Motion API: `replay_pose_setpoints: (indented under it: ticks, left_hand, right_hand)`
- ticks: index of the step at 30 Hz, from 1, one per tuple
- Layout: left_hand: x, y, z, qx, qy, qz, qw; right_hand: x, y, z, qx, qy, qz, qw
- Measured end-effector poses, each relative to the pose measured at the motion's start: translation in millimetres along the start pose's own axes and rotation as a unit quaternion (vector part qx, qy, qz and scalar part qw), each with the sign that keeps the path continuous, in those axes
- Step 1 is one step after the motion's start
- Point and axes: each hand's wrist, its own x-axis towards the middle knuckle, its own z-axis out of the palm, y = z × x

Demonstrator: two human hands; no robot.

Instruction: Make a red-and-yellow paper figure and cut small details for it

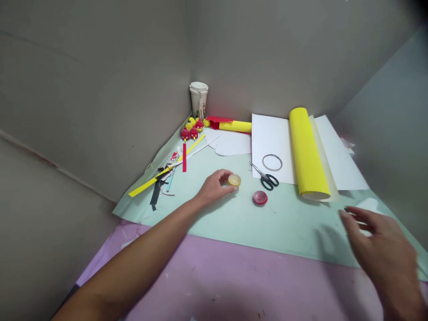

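My left hand (pixel 219 185) rests over the green sheet, its thumb and fingers closed round the side of a small yellow cup-shaped piece (pixel 234 180) whose hollow faces up. Just right of it lies a similar red cup-shaped piece (pixel 260 198), also hollow side up and touched by neither hand. Scissors (pixel 266 176) with black handles lie partly on white paper behind the red piece. At the right, my right hand (pixel 374 232) is raised, slightly blurred, with thumb and forefinger tips together. A tiny dark spot shows at those fingertips; I cannot make out what it is.
A yellow corrugated roll (pixel 309 154) lies on white sheets (pixel 344 156), near a metal ring (pixel 272 162). Paper strips (pixel 150 183) are scattered at left. Several red and yellow ball shapes (pixel 190 130) sit before a white lidded cup (pixel 198 100). Grey walls enclose the back.
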Motion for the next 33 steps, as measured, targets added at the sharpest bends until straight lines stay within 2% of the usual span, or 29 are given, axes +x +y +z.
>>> replay_pose_setpoints:
  ticks: [1, 3, 5, 7, 10, 13, 17, 21, 29, 33]
  left_hand:
    - [-1, 1, 0.0, 0.006, -0.001, 0.005, 1.0]
    - [-2, 3, -0.3, 0.017, -0.006, 0.015, 1.0]
    - [-1, 3, -0.9, 0.019, -0.007, 0.016, 1.0]
    - [0, 0, -1.5, 0.017, -0.002, 0.007, 1.0]
    - [1, -3, -2.0, 0.009, 0.005, -0.011, 1.0]
    - [2, -5, -2.1, 0.017, 0.008, -0.015, 1.0]
    - [2, -5, -2.9, 0.081, 0.03, -0.007, 0.996]
    - [3, -4, -3.0, 0.152, 0.036, 0.014, 0.988]
    - [2, -4, 3.8, 0.213, 0.02, 0.024, 0.977]
    - [1, -3, 3.9, 0.21, 0.021, 0.024, 0.977]
  right_hand:
    - [-4, -19, 11, -0.011, -0.014, -0.097, 0.995]
    - [-9, -50, 37, 0.014, -0.044, -0.217, 0.975]
    - [-11, -67, 63, 0.04, -0.096, -0.285, 0.953]
    - [-10, -71, 83, 0.062, -0.135, -0.311, 0.939]
    - [-11, -63, 100, 0.094, -0.174, -0.293, 0.935]
    - [-14, -50, 108, 0.112, -0.221, -0.252, 0.935]
    - [-17, -43, 116, 0.107, -0.268, -0.217, 0.933]
    - [-16, -43, 122, 0.096, -0.269, -0.212, 0.934]
    - [-17, -48, 122, 0.091, -0.255, -0.224, 0.936]
    - [-18, -48, 120, 0.111, -0.261, -0.176, 0.943]
